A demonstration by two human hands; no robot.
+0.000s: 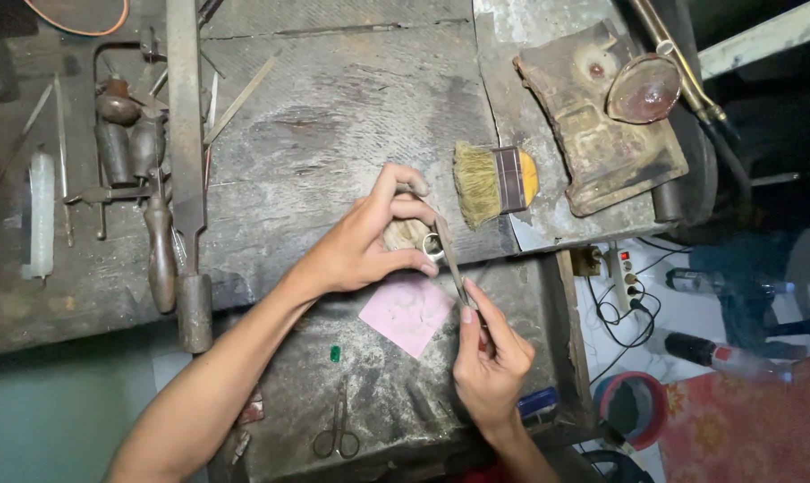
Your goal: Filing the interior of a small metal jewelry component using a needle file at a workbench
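Closest to the camera, on a lower grey shelf (378, 402), lie small scissors (337, 436) and a tiny green stone (335, 353). Just above them, the right hand (490, 362) is closed around a slim metal file (454, 264), index finger stretched along it, its tip angled up against a small silver ring (432, 247). The left hand (369, 237) pinches that shiny ring between thumb and fingertips, pressing it to a worn wooden peg at the bench edge, directly over a pink paper square (407, 311). Beyond the hands spreads a scarred, dark wooden workbench (333, 116). A yellow-handled bristle brush (494, 182) lies just right of the hands, and a rusty block (602, 116) farther right. Wooden-handled gravers and a long flat file (183, 134) crowd the far left. Off the bench to the right, a power strip (626, 273) and bottles rest on a pale floor.
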